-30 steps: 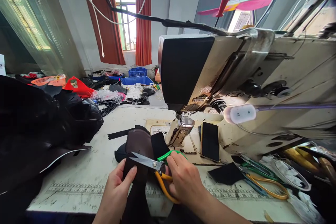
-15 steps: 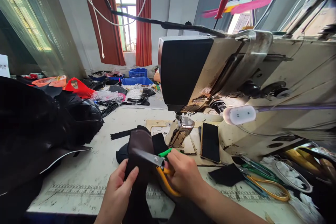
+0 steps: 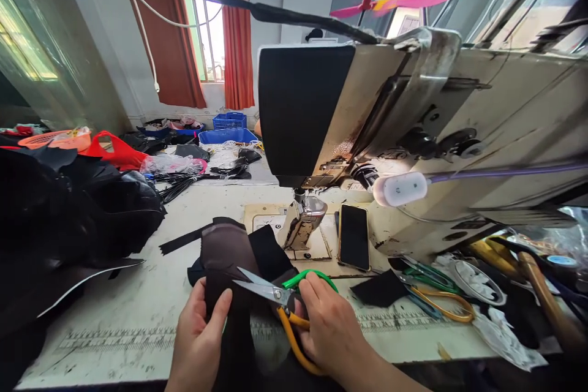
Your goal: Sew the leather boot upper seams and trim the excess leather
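My left hand [image 3: 202, 331] is closed on a dark brown and black leather-like piece [image 3: 227, 251], thumb on top and fingers partly hidden underneath. Black fabric strips [image 3: 271, 251] hang off the piece at its sides. In my right hand [image 3: 328, 324] is a pair of scissors [image 3: 271, 291] with one green and one orange handle. Their blades are slightly parted and point left across the piece, just above my left thumb. Whether the blades touch the material I cannot tell.
The sewing machine [image 3: 312, 110] stands ahead, with a phone [image 3: 353, 237] on its base. At right lie a black scrap [image 3: 380, 288], more scissors [image 3: 443, 303] and white wrappings [image 3: 509, 340]. Black material [image 3: 68, 220] is heaped at left. A printed ruler [image 3: 119, 338] runs along the table's front.
The scissor blades have parted, showing two separate tips, and the green handle has swung outward. The camera view has shifted, so the machine and table appear further left.
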`<move>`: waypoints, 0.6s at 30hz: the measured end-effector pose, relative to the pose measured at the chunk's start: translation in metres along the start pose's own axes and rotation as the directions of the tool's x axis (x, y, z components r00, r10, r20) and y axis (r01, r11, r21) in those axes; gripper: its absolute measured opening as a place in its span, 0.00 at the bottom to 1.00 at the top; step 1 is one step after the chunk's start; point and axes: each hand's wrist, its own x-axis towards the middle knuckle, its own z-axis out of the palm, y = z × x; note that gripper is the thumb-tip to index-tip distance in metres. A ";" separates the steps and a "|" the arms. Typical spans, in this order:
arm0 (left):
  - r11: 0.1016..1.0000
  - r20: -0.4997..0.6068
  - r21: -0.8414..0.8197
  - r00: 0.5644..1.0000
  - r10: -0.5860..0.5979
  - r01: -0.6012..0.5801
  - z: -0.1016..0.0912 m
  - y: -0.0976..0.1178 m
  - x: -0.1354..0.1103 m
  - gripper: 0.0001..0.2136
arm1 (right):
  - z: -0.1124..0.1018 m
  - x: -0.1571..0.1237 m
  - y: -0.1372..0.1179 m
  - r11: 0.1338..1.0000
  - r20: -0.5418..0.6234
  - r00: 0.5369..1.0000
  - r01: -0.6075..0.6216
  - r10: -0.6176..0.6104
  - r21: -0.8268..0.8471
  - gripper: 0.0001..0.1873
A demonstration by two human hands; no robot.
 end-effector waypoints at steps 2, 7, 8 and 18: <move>1.000 -0.033 0.001 0.999 0.001 -0.001 0.000 0.000 -0.001 0.29 | 0.001 0.003 0.000 1.000 -0.020 1.000 0.002 -0.002 0.005 0.07; 1.000 -0.038 -0.007 0.999 -0.007 0.007 -0.003 0.001 0.000 0.31 | -0.001 0.009 0.002 0.997 -0.090 0.993 0.073 -0.074 -0.016 0.09; 1.000 -0.035 -0.007 0.999 -0.002 0.002 -0.005 0.001 0.001 0.32 | -0.001 0.010 0.003 0.996 -0.091 0.991 0.093 -0.094 -0.019 0.10; 0.990 -0.010 -0.123 0.998 -0.065 0.063 -0.022 -0.001 0.005 0.34 | -0.001 0.008 0.012 0.995 -0.038 0.996 0.087 -0.085 0.043 0.06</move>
